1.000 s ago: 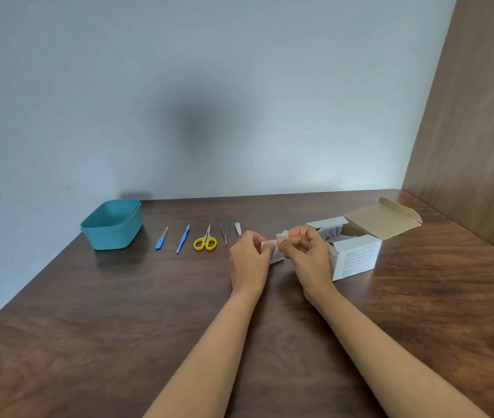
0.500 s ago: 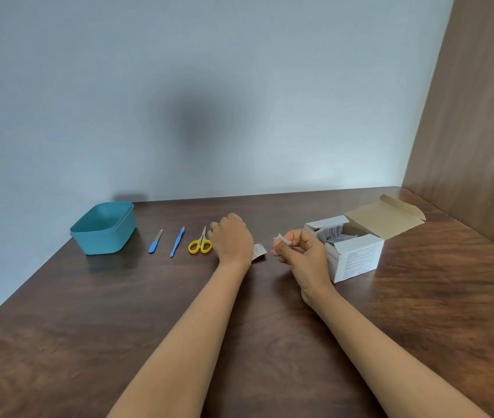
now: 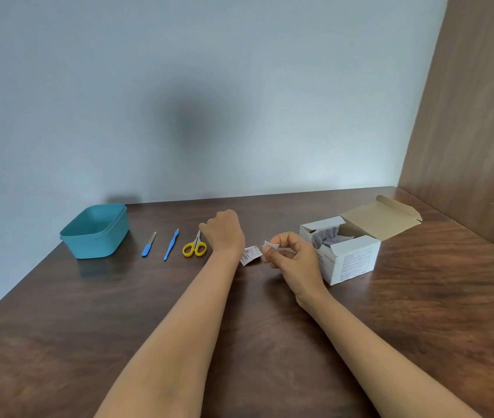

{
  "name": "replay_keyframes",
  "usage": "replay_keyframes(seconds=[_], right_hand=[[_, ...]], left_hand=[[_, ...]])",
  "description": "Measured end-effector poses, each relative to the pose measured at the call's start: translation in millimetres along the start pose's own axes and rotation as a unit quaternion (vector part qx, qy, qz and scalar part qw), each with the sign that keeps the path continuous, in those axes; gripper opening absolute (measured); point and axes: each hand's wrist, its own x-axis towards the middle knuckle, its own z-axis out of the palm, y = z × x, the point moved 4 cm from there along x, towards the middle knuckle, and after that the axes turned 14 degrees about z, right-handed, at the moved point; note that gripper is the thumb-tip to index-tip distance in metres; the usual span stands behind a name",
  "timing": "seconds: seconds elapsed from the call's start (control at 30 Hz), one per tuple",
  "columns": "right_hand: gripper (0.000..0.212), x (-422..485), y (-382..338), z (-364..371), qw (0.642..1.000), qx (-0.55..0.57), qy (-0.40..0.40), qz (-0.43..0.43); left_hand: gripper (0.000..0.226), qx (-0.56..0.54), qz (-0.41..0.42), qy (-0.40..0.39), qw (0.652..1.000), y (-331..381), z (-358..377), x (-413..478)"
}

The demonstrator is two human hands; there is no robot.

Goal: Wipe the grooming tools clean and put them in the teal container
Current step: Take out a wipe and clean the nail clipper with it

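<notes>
**Wipe unpacked, left hand sent to the tool row**

A second ago both hands were joined at a small sachet in front of the box; now they are parted. The torn wrapper (image 3: 250, 255) has been dropped on the counter (image 3: 58, 327), lying between the wrists. The wipe (image 3: 270, 244) is pinched in the right hand (image 3: 295, 260), fingers curled tight round it, held just above the counter & just left of the open white box (image 3: 351, 260). The left hand (image 3: 224, 232) has been moved out to the far right end of the tool row; its grip is turned away from the camera, so it cannot be told whether it is clenched on anything or released. Two slim metal tools seen there earlier are now hidden under it.

Meaning for the task: the unpacking looks finished, and the first tool is probably about to be picked up for wiping. Nothing is in the teal container (image 3: 96, 232) yet, as far as its interior shows.

Orientation: the visible tools lie side by side btwn container & left hand, long axes running roughly away from the person, w/ a slight lean to the right at the far end. Blue file (image 3: 148, 245): metal tip far, blue handle near. Blue pusher (image 3: 170, 245): same lie. Yellow scissors (image 3: 195, 246): blades pointing away, loops near, just beside the left hand
</notes>
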Motion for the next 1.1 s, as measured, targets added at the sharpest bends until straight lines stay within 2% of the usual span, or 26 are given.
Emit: replay_keyframes(seconds=[0.1, 0.2, 0.27, 0.37, 0.4, 0.47, 0.7, 0.93, 1.1], right_hand=[[0.008, -2, 0, 4, 0.999, -0.03, -0.022, 0.003], [0.008, -3, -2, 5, 0.999, -0.038, -0.029, 0.005], [0.008, -3, -4, 4, 0.999, -0.047, -0.026, 0.002], [0.009, -7, -6, 3, 0.999, -0.039, -0.023, 0.0], [0.01, -7, -6, 3, 0.999, -0.037, -0.022, -0.001], [0.009, -8, -7, 5, 0.999, -0.043, -0.026, -0.006], [0.01, -13, -9, 7, 0.998, -0.041, -0.051, -0.013], [0.013, -15, -6, 14, 0.996, -0.045, -0.07, -0.011], [0.014, -22, -9, 21, 0.993, -0.057, -0.098, -0.018]], left_hand=[[0.019, -0.056, -0.015, 0.017, 0.998, -5, -1, -5], [0.022, -0.237, -0.036, 0.078, 0.968, -14, -9, -13], [0.023, -0.375, -0.051, 0.11, 0.919, -17, -14, -23], [0.025, -0.559, -0.087, 0.105, 0.818, -23, -14, -49], [0.024, -0.6, -0.09, 0.092, 0.789, -24, -14, -58], [0.02, -0.641, -0.09, 0.073, 0.758, -30, -15, -76], [0.007, -0.679, -0.044, 0.037, 0.732, -44, -16, -110], [0.007, -0.671, 0.005, 0.002, 0.742, -38, -16, -110], [0.008, -0.682, 0.015, 0.004, 0.731, -39, -15, -109]])
